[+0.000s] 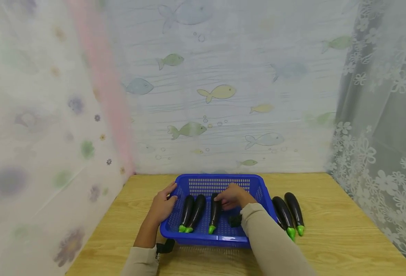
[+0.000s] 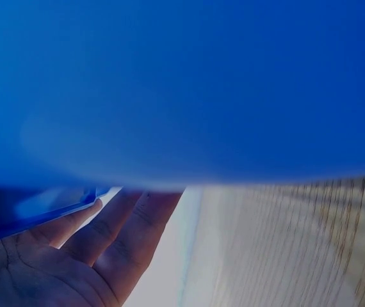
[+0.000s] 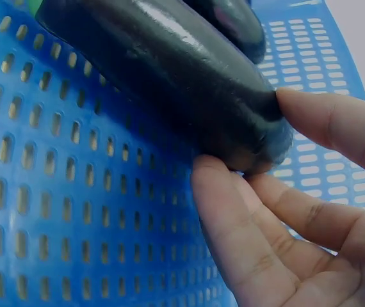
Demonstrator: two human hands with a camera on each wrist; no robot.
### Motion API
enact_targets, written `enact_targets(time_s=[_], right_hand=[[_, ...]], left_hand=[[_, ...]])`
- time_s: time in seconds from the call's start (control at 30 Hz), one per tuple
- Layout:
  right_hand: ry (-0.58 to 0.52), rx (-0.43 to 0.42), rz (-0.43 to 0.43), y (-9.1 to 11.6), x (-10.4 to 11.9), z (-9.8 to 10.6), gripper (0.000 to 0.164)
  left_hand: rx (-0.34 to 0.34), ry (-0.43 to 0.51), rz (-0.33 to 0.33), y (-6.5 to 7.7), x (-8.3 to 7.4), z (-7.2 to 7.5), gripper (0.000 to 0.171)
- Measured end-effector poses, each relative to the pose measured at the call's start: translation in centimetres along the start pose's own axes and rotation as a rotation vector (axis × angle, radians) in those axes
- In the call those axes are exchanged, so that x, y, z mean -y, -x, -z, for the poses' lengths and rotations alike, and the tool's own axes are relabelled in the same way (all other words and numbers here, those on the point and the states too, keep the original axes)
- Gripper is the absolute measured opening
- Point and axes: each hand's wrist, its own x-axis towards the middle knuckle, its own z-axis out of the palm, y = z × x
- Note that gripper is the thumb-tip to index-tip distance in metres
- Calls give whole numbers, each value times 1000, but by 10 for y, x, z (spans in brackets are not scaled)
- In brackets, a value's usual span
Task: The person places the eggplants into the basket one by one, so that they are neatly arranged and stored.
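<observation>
A blue plastic basket [image 1: 220, 238] with slotted walls stands on the table. Inside it, two dark eggplants [image 1: 187, 211] lie side by side at the left. My right hand [image 1: 233, 196] reaches over the basket and pinches the blunt end of another eggplant [image 1: 214, 216], thumb on one side and fingers on the other in the right wrist view [image 3: 170, 70]. This eggplant's green stem end points toward me. At the basket's left rim rests my left hand [image 1: 163, 205]. In the left wrist view its fingers [image 2: 134, 249] extend fairly straight along the basket's outer side.
Several more eggplants [image 1: 294, 211] lie on the wooden table [image 1: 334, 226] just right of the basket, partly behind the right sleeve. A fish-patterned curtain [image 1: 223, 145] hangs behind the table, with more curtains at the left and right sides.
</observation>
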Motion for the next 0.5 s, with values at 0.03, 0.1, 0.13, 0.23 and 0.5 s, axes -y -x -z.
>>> enact_targets(time_s=[0.03, 0.1, 0.13, 0.23, 0.5], right_hand=[[5, 1, 0, 0, 0, -2, 56], [20, 3, -1, 0, 0, -4, 51], [20, 1, -2, 0, 0, -5, 50], [24, 0, -7, -1, 1, -9, 47], [13, 7, -9, -2, 5, -15, 42]], left_hand=[[-2, -4, 0, 0, 1, 0, 57], [-2, -8, 0, 1, 1, 0, 57], [-2, -8, -1, 1, 1, 0, 57], [1, -2, -3, 1, 0, 0, 57], [1, 2, -5, 0, -2, 1, 57]])
